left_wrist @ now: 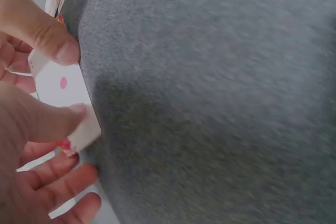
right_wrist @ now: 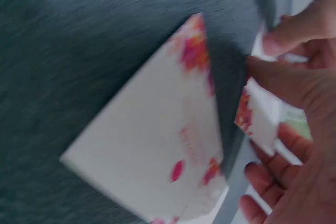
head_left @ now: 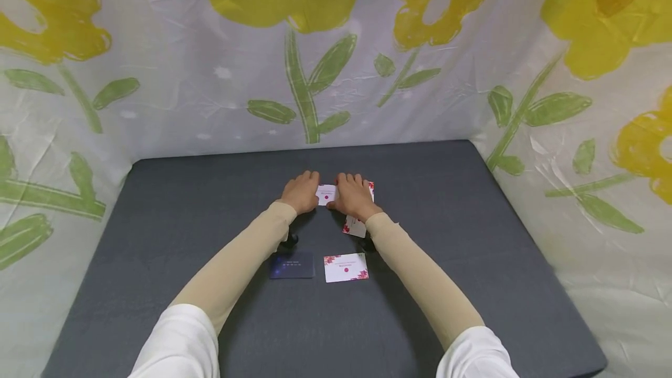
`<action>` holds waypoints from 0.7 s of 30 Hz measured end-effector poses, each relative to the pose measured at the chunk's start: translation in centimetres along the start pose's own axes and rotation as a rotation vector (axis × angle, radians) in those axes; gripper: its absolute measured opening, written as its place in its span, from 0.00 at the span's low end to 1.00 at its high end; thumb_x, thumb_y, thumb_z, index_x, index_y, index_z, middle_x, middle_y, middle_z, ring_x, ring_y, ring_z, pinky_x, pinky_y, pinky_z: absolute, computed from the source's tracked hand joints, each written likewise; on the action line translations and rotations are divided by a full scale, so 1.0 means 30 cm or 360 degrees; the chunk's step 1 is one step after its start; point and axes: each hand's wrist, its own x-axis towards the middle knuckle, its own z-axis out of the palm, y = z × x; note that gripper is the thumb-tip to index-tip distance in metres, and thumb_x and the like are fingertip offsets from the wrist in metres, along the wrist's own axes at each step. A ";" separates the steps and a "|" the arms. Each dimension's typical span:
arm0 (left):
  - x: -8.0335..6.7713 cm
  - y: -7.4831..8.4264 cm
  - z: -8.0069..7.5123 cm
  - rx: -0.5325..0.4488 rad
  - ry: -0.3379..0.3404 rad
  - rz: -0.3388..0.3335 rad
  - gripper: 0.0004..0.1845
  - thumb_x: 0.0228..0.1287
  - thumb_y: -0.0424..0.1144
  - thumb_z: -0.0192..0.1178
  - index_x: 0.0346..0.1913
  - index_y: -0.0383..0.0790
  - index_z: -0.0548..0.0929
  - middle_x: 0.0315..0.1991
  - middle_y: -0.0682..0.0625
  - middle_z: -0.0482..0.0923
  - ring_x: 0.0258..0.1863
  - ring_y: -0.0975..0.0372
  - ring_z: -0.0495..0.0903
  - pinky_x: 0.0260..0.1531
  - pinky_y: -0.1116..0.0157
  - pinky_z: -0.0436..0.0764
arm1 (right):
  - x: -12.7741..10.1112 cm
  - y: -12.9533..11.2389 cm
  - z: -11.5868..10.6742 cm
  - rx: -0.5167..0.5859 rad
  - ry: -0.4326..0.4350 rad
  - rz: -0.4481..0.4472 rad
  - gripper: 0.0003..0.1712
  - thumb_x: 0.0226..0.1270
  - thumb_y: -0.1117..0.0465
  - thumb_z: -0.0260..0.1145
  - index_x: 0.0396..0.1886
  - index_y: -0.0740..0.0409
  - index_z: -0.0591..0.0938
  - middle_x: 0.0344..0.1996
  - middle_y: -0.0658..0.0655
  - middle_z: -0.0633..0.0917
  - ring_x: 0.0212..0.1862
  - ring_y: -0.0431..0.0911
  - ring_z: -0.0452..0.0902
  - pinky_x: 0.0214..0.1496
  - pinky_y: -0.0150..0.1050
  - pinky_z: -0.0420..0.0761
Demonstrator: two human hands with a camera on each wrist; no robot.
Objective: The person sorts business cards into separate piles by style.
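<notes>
Both hands point(head_left: 329, 194) pinching white card point(head_left: 326, 195)

No writing can be made out anywhere — the white floral card point(head_left: 346, 267) on the tabletop point(head_left: 472, 238) carries a faint line of print above a red dot, too small to read. The dark blue card point(head_left: 291, 265) beside it shows only pale, illegible marks.

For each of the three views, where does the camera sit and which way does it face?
Head: worn on the head, facing forward and down at the grey table; both sleeved forearms, left hand, right hand show.
Left wrist: beside the left hand, fingers holding a white floral card.
Right wrist: beside the right hand, over another card.
All share the held card.
</notes>
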 end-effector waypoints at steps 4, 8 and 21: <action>-0.033 -0.006 -0.008 -0.0022 0.0135 0.0074 0.14 0.69 0.34 0.63 0.54 0.35 0.77 0.49 0.38 0.81 0.50 0.45 0.82 0.54 0.46 0.80 | -0.008 0.020 0.007 0.0160 0.0096 -0.0055 0.26 0.69 0.53 0.73 0.62 0.57 0.78 0.59 0.60 0.83 0.60 0.57 0.72 0.65 0.53 0.68; -0.056 0.001 -0.016 -0.0049 0.0203 0.0117 0.09 0.72 0.34 0.61 0.51 0.36 0.81 0.46 0.40 0.83 0.47 0.46 0.83 0.52 0.47 0.82 | -0.022 0.048 -0.014 0.0362 0.0190 -0.0035 0.17 0.74 0.58 0.65 0.58 0.59 0.82 0.52 0.60 0.87 0.56 0.55 0.75 0.66 0.52 0.69; -0.135 0.052 -0.118 -0.0301 0.0111 0.0157 0.10 0.75 0.40 0.61 0.47 0.42 0.90 0.38 0.49 0.88 0.34 0.59 0.78 0.37 0.60 0.76 | -0.128 0.099 -0.146 0.0590 0.0189 -0.0059 0.12 0.76 0.56 0.67 0.51 0.58 0.87 0.45 0.59 0.88 0.44 0.50 0.78 0.45 0.40 0.78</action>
